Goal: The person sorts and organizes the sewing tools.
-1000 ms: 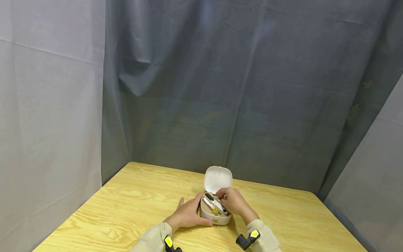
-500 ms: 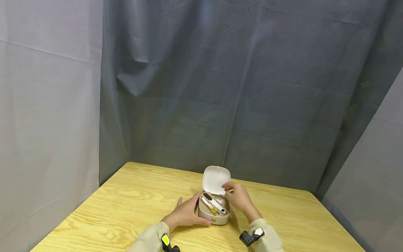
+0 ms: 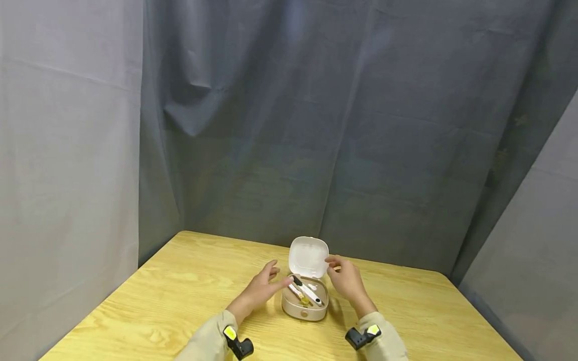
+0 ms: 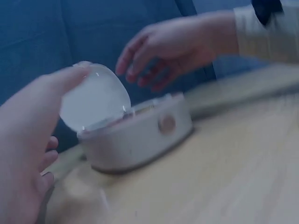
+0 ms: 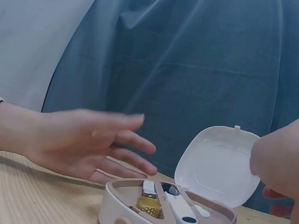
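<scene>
A small cream-white box (image 3: 304, 314) stands on the table, its white lid (image 3: 309, 257) raised at the back. Inside lie a white tool with a black end (image 3: 310, 293), a gold dimpled thimble (image 5: 149, 206) and a small white piece (image 5: 202, 211). My left hand (image 3: 258, 291) hovers at the box's left side, fingers spread and holding nothing; the right wrist view shows its palm apart from the box. My right hand (image 3: 346, 280) is by the lid's right edge with loosely bent fingers. Whether its fingertips touch the lid I cannot tell. The left wrist view is blurred.
The wooden table (image 3: 180, 301) extends on both sides of the box. A dark grey curtain (image 3: 271, 125) hangs behind it, with a pale curtain (image 3: 67, 150) at the left. A black wrist camera (image 3: 238, 343) sits on the left sleeve.
My right hand has come out of the box and moved up to the lid's right edge. My left hand has let go of the box's side and lifted away.
</scene>
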`<state>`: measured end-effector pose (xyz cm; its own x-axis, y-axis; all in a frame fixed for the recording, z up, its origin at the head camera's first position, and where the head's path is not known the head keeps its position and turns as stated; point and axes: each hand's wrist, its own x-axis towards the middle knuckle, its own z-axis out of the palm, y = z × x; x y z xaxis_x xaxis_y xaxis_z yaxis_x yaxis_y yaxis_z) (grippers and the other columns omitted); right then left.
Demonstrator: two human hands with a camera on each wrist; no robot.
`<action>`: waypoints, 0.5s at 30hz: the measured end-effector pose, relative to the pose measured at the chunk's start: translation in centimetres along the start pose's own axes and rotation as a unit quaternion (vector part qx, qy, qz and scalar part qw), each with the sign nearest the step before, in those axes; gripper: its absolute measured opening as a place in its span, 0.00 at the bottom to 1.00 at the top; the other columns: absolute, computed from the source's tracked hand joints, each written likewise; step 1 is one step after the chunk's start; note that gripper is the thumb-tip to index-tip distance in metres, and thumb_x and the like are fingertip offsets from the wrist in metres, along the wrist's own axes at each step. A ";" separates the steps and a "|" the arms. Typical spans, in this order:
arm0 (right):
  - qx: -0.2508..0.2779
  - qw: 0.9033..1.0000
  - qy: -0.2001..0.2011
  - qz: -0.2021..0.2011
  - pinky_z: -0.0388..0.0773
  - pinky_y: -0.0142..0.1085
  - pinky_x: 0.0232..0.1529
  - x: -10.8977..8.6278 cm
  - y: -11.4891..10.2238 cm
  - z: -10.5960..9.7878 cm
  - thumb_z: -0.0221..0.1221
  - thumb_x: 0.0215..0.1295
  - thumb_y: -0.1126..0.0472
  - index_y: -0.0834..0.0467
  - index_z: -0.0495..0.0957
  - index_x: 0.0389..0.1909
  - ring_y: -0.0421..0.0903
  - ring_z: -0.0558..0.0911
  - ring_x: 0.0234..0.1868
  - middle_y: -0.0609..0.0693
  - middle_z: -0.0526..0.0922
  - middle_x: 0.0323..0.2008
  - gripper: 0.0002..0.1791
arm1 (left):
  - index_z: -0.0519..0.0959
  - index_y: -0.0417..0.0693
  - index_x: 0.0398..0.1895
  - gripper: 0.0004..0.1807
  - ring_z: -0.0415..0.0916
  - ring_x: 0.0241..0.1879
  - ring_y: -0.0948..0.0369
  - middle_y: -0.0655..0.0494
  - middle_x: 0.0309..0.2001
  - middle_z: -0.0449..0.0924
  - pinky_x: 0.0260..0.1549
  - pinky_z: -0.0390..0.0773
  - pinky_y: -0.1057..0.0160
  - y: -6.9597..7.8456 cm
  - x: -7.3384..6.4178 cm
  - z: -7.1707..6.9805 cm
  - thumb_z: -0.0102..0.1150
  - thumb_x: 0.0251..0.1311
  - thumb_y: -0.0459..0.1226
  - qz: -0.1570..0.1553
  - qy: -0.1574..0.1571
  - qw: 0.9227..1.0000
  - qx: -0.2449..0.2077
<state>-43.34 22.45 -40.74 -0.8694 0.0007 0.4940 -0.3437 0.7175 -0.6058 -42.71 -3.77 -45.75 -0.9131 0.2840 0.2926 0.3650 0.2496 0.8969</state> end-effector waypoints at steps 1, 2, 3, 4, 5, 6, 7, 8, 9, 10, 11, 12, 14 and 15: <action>0.006 1.000 0.004 0.009 0.81 0.45 0.37 0.0 0.0 0.0 0.60 0.67 0.68 0.62 0.84 0.51 0.55 0.85 0.41 0.55 0.85 0.41 0.13 | 0.54 0.37 0.80 0.50 0.63 0.71 0.38 0.35 0.71 0.66 0.67 0.64 0.36 0.2 0.4 0.1 0.61 0.69 0.59 -0.006 0.012 1.000 -0.017; 0.015 1.000 0.009 0.019 0.81 0.45 0.37 0.0 -0.1 0.0 0.60 0.69 0.67 0.62 0.83 0.53 0.56 0.85 0.42 0.56 0.85 0.42 0.14 | 0.55 0.37 0.80 0.48 0.65 0.70 0.38 0.35 0.71 0.67 0.67 0.65 0.37 0.5 0.7 0.1 0.58 0.70 0.60 -0.014 0.026 0.999 -0.032; 0.024 0.999 0.011 0.029 0.81 0.46 0.39 0.1 -0.1 0.0 0.60 0.71 0.65 0.62 0.81 0.56 0.57 0.85 0.44 0.58 0.84 0.44 0.15 | 0.57 0.36 0.79 0.47 0.68 0.68 0.38 0.34 0.69 0.68 0.65 0.68 0.37 0.7 1.2 0.3 0.56 0.71 0.61 -0.022 0.041 0.998 -0.042; 0.032 0.999 0.012 0.037 0.82 0.47 0.40 0.1 -0.2 0.1 0.60 0.73 0.64 0.63 0.80 0.59 0.58 0.84 0.46 0.59 0.84 0.46 0.16 | 0.59 0.36 0.78 0.46 0.71 0.65 0.39 0.35 0.68 0.71 0.62 0.71 0.38 0.9 1.6 0.4 0.53 0.72 0.62 -0.031 0.056 0.997 -0.047; 0.042 0.998 0.010 0.046 0.82 0.50 0.43 0.0 -0.3 0.2 0.59 0.75 0.62 0.63 0.77 0.62 0.61 0.84 0.49 0.62 0.84 0.49 0.18 | 0.61 0.35 0.76 0.45 0.73 0.62 0.41 0.36 0.65 0.72 0.59 0.73 0.39 1.1 1.9 0.5 0.51 0.73 0.63 -0.039 0.069 0.996 -0.050; 0.051 0.997 0.007 0.054 0.82 0.52 0.47 0.0 -0.3 0.3 0.58 0.77 0.60 0.63 0.75 0.65 0.63 0.83 0.52 0.64 0.83 0.52 0.21 | 0.63 0.36 0.75 0.46 0.74 0.60 0.42 0.37 0.63 0.74 0.58 0.74 0.40 1.2 2.3 0.6 0.48 0.73 0.65 -0.045 0.082 0.994 -0.049; 0.063 0.996 0.001 0.065 0.82 0.54 0.49 0.0 -0.3 0.5 0.56 0.79 0.58 0.63 0.72 0.69 0.65 0.81 0.54 0.67 0.81 0.56 0.23 | 0.66 0.35 0.74 0.46 0.75 0.57 0.43 0.36 0.61 0.75 0.55 0.76 0.41 1.3 2.5 0.6 0.46 0.73 0.66 -0.052 0.094 0.993 -0.049; 0.078 0.994 -0.006 0.077 0.81 0.56 0.51 0.0 -0.3 0.7 0.55 0.80 0.56 0.63 0.69 0.72 0.67 0.80 0.57 0.69 0.78 0.60 0.25 | 0.67 0.36 0.73 0.45 0.76 0.55 0.44 0.37 0.59 0.77 0.54 0.76 0.42 1.4 2.8 0.6 0.44 0.73 0.67 -0.061 0.103 0.992 -0.047; 0.093 0.992 -0.014 0.088 0.81 0.56 0.51 0.0 -0.3 0.8 0.52 0.82 0.55 0.63 0.66 0.74 0.68 0.79 0.59 0.70 0.75 0.63 0.27 | 0.69 0.37 0.72 0.45 0.76 0.54 0.46 0.38 0.56 0.78 0.53 0.76 0.42 1.5 3.1 0.6 0.43 0.73 0.67 -0.067 0.111 0.990 -0.046; 0.112 0.988 -0.021 0.101 0.81 0.57 0.52 0.0 -0.3 1.0 0.51 0.83 0.54 0.63 0.64 0.76 0.69 0.77 0.60 0.71 0.73 0.65 0.28 | 0.71 0.37 0.69 0.43 0.76 0.51 0.46 0.39 0.53 0.78 0.52 0.76 0.43 1.7 3.3 0.6 0.42 0.74 0.67 -0.074 0.115 0.989 -0.052; 0.135 0.984 -0.027 0.115 0.81 0.58 0.53 0.0 -0.3 1.1 0.49 0.83 0.52 0.63 0.62 0.77 0.70 0.76 0.61 0.72 0.70 0.68 0.29 | 0.73 0.37 0.67 0.42 0.76 0.50 0.46 0.40 0.50 0.78 0.52 0.76 0.43 1.8 3.6 0.7 0.41 0.75 0.66 -0.076 0.118 0.988 -0.057; 0.160 0.978 -0.034 0.127 0.80 0.59 0.54 0.0 -0.2 1.2 0.46 0.84 0.50 0.63 0.59 0.78 0.72 0.75 0.62 0.73 0.67 0.70 0.31 | 0.74 0.37 0.65 0.41 0.76 0.49 0.46 0.42 0.48 0.78 0.51 0.77 0.44 1.9 3.8 0.7 0.40 0.75 0.65 -0.080 0.121 0.988 -0.060; 0.215 0.964 -0.049 0.146 0.78 0.63 0.56 -0.1 -0.1 1.3 0.42 0.85 0.46 0.62 0.55 0.80 0.75 0.72 0.64 0.73 0.62 0.72 0.33 | 0.75 0.38 0.63 0.39 0.77 0.44 0.46 0.43 0.43 0.77 0.45 0.79 0.48 2.1 4.2 0.8 0.38 0.76 0.64 -0.087 0.124 0.987 -0.060; 0.239 0.957 -0.055 0.155 0.76 0.64 0.57 -0.1 -0.1 1.4 0.41 0.85 0.44 0.62 0.53 0.81 0.76 0.71 0.64 0.73 0.61 0.73 0.35 | 0.76 0.38 0.60 0.39 0.77 0.40 0.45 0.41 0.40 0.76 0.40 0.79 0.49 2.2 4.4 0.8 0.38 0.77 0.64 -0.090 0.124 0.986 -0.058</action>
<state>-43.71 21.42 -41.60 -0.9788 0.0706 0.1922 -0.1636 0.2948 -0.9415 -45.74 -1.20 -42.77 -0.9830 0.0062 0.1833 0.1818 0.1628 0.9698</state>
